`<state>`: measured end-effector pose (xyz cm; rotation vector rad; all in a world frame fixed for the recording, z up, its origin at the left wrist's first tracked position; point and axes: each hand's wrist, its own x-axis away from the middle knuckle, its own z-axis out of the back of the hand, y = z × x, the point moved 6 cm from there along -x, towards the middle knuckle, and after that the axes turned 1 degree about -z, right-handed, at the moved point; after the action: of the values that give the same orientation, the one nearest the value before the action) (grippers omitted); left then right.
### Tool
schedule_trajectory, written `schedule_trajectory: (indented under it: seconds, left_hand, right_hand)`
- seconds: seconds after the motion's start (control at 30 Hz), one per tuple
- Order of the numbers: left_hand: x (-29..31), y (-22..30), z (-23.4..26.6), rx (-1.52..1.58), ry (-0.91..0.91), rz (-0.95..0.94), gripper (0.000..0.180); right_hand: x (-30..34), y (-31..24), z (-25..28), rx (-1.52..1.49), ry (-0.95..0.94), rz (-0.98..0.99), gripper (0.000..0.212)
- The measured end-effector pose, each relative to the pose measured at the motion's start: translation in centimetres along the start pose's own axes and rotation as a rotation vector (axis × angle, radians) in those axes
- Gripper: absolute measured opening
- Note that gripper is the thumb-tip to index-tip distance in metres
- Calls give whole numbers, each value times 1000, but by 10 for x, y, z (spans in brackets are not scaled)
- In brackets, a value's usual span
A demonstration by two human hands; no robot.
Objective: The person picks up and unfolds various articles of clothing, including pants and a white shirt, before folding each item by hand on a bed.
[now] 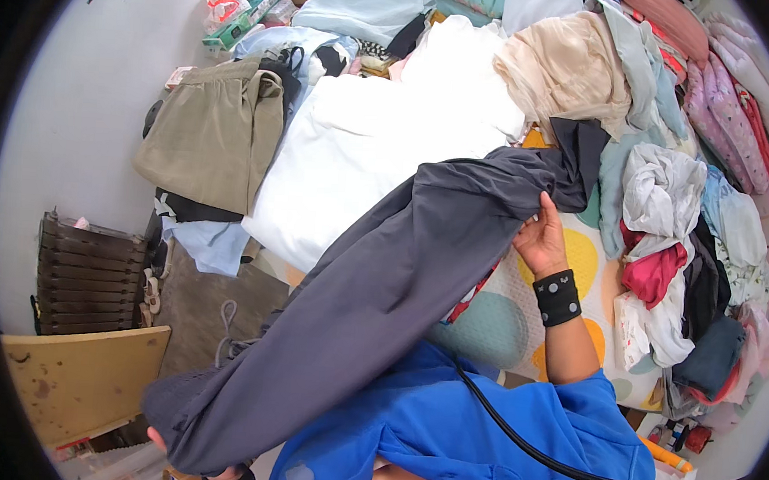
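Observation:
A pair of dark grey trousers [355, 282] is stretched slantwise across the view, from the lower left to the upper right. A grey drawstring [227, 325] hangs out at the lower-left end. My left hand [227, 474] grips that end; most of the hand is hidden behind the cloth, with only bits of it showing at the edges. Farther up, my right hand [543, 236] pinches the edge of the trouser leg between thumb and fingers. A dark patterned band circles my right wrist. Beyond the hand the leg end lies bunched on the bed.
A white garment [355, 141] lies spread behind the trousers, with khaki shorts [220, 129] at its left and a beige cloth [571, 62] behind. Crumpled clothes [665, 191] pile at the right. A black cable [547, 457] crosses my blue top. A brown slatted object [90, 275] stands lower left.

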<state>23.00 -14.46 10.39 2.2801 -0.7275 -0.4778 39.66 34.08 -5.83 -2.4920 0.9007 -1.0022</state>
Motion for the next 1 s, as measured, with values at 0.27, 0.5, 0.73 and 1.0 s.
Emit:
schedule_trajectory:
  seconds: [0.27,0.5,0.73,1.0]
  left_hand:
    - [-23,70,-9,-432,132,-282,64]
    - [-39,57,3,-1098,358,-354,64]
    - [-40,49,0,-1136,440,-461,66]
    - [-52,39,-12,-1403,499,-361,64]
  right_hand:
    - [21,-107,-74,24,-354,612,66]
    - [-29,-66,-10,631,191,410,41]
    - [-8,-28,-9,933,209,214,33]
    - [-16,-27,-12,974,122,329,27]
